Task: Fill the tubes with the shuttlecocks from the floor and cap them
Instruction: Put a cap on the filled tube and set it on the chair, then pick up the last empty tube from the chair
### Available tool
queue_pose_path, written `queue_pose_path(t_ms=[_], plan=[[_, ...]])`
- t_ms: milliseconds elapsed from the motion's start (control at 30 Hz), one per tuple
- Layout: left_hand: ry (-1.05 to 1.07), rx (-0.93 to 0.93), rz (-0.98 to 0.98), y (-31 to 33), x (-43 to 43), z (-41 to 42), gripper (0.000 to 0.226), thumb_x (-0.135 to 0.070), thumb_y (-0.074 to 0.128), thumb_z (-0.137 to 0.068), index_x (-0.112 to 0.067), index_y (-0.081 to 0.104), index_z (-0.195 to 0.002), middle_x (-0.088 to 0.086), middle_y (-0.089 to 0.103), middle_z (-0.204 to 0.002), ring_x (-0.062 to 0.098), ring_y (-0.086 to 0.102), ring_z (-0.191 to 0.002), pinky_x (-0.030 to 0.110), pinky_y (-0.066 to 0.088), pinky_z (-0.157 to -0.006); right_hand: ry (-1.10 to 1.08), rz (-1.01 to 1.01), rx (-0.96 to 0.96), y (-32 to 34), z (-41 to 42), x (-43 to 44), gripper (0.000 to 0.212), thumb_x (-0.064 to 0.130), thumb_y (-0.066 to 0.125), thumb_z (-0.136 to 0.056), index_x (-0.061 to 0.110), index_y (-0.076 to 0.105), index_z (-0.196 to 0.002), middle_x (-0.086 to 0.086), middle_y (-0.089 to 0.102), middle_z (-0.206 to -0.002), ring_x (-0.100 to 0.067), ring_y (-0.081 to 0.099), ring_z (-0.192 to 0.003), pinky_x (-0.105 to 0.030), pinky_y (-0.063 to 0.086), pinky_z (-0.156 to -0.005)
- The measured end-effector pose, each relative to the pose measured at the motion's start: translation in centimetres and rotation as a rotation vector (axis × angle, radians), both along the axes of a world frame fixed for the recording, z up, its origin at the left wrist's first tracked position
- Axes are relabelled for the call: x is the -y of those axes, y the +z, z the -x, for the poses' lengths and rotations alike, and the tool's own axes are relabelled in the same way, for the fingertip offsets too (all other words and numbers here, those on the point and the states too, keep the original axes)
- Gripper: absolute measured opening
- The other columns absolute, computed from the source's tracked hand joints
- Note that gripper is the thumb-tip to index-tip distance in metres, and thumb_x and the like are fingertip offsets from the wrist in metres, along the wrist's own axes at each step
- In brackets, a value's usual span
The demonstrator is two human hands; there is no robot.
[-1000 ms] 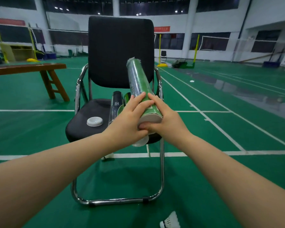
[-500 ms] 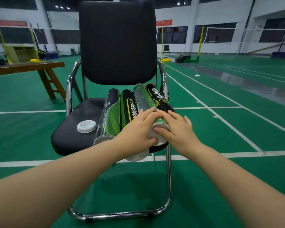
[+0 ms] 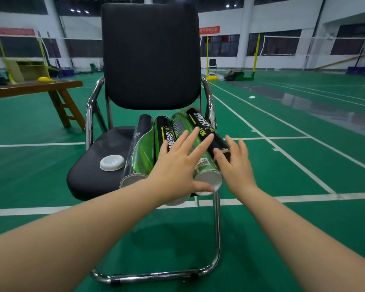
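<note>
Several shuttlecock tubes lie side by side on the seat of a black chair [image 3: 89,178]. The green capped tube [image 3: 207,171] lies third from the left, its white cap toward me. A black tube [image 3: 207,131] lies to its right, another black tube [image 3: 162,133] and a green-black tube [image 3: 141,152] to its left. My left hand [image 3: 177,165] hovers over the tubes with fingers spread, its thumb at the white cap. My right hand [image 3: 236,165] is spread too, beside the rightmost tube's end. A loose white cap [image 3: 112,162] rests on the seat.
A wooden bench [image 3: 36,89] stands at the left on the green court floor. Net posts [image 3: 255,53] and a distant chair [image 3: 212,65] stand far behind. A small white scrap [image 3: 251,97] lies on the floor at the right.
The green tube went from upright in both hands to lying among the others on the seat. Both hands have let go and spread their fingers.
</note>
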State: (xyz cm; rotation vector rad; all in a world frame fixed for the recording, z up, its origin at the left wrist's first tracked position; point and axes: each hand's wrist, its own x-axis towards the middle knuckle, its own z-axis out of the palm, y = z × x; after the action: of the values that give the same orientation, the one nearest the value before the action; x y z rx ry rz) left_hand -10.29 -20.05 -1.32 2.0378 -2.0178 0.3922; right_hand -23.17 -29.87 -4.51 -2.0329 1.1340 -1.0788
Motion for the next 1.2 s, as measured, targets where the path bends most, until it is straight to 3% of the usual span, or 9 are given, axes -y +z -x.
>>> queue_pose_path(t_ms=[167,267,367,533,667,733,800,900,1200], plan=[[0.0,-0.04,0.04,0.0,0.9,0.9,0.113,-0.077,0.055,-0.063,-0.045,-0.03,-0.131,-0.005,-0.021,-0.154,0.018,-0.013,-0.143,0.053,0.003,-0.113,-0.151,-0.338,0.163,1.3,-2.1,1.2,0.081,0.052,0.062,-0.079,0.028,0.023,-0.146,-0.01,0.025,-0.149,-0.033,0.04,-0.128,-0.043,0.035,-0.101],[0.01,-0.051,0.006,-0.4,1.2,1.1,0.117,-0.076,0.058,-0.063,-0.045,-0.028,-0.134,-0.005,-0.02,-0.155,0.019,-0.011,-0.143,0.054,0.006,-0.112,-0.214,-0.387,0.177,1.1,-2.4,1.7,0.072,0.039,0.067,-0.077,0.026,0.035,-0.139,-0.011,0.042,-0.136,-0.031,0.052,-0.105,-0.035,0.041,-0.087],[-0.002,-0.043,0.015,-0.1,1.1,1.5,0.115,-0.076,0.057,-0.063,-0.045,-0.033,-0.128,-0.005,-0.019,-0.155,0.018,-0.011,-0.143,0.054,0.005,-0.112,-0.267,-0.314,0.294,1.6,-2.0,1.2,0.055,0.03,0.066,-0.077,0.025,0.047,-0.128,-0.008,0.051,-0.123,-0.023,0.05,-0.087,-0.028,0.04,-0.077],[-0.025,-0.071,0.166,1.3,-0.2,1.4,0.11,-0.072,0.057,-0.066,-0.046,-0.029,-0.129,-0.003,-0.01,-0.156,0.017,-0.007,-0.143,0.052,0.006,-0.115,-0.267,0.008,0.473,4.1,1.5,-3.5,0.049,0.029,0.07,-0.073,0.029,0.051,-0.119,0.003,0.053,-0.112,-0.007,0.052,-0.088,-0.022,0.038,-0.074],[-0.199,0.081,0.481,3.3,-2.0,2.4,0.115,-0.057,0.078,-0.054,-0.036,0.007,-0.142,0.006,0.006,-0.151,0.028,0.01,-0.138,0.059,0.01,-0.109,-0.165,0.177,0.534,6.7,3.8,-9.3,0.05,0.029,0.074,-0.069,0.031,0.049,-0.112,0.009,0.053,-0.107,0.003,0.052,-0.089,-0.003,0.038,-0.071],[-0.269,0.187,0.606,5.0,-3.4,3.2,0.106,-0.051,0.078,-0.058,-0.029,0.015,-0.14,0.007,0.013,-0.148,0.03,0.015,-0.136,0.063,0.013,-0.107,-0.085,0.172,0.573,8.2,4.2,-12.2,0.047,0.033,0.072,-0.065,0.034,0.048,-0.105,0.01,0.057,-0.102,0.0,0.055,-0.086,-0.005,0.041,-0.068],[-0.304,0.219,0.725,7.3,-5.6,3.9,0.08,-0.045,0.064,-0.072,-0.026,0.022,-0.138,0.009,0.027,-0.148,0.028,0.023,-0.135,0.065,0.019,-0.106,-0.014,0.15,0.612,9.7,4.3,-15.0,0.042,0.035,0.068,-0.062,0.037,0.048,-0.098,0.01,0.06,-0.096,-0.001,0.057,-0.081,-0.008,0.044,-0.064],[-0.334,0.228,0.811,9.6,-10.0,4.0,0.052,-0.038,0.049,-0.084,-0.022,0.035,-0.131,0.008,0.055,-0.131,0.026,0.034,-0.13,0.057,0.02,-0.107,0.084,0.149,0.595,11.2,4.3,-19.2,0.04,0.036,0.067,-0.061,0.038,0.048,-0.096,0.01,0.06,-0.096,-0.001,0.058,-0.081,-0.008,0.044,-0.062],[-0.134,0.238,0.775,10.9,-25.8,2.9,0.046,-0.04,0.057,-0.077,-0.022,0.045,-0.118,0.008,0.063,-0.113,0.024,0.05,-0.111,0.054,0.036,-0.099,0.332,0.144,0.424,13.5,3.6,-32.0,0.045,0.039,0.069,-0.066,0.034,0.047,-0.104,0.014,0.055,-0.097,0.0,0.055,-0.084,-0.015,0.047,-0.067]])
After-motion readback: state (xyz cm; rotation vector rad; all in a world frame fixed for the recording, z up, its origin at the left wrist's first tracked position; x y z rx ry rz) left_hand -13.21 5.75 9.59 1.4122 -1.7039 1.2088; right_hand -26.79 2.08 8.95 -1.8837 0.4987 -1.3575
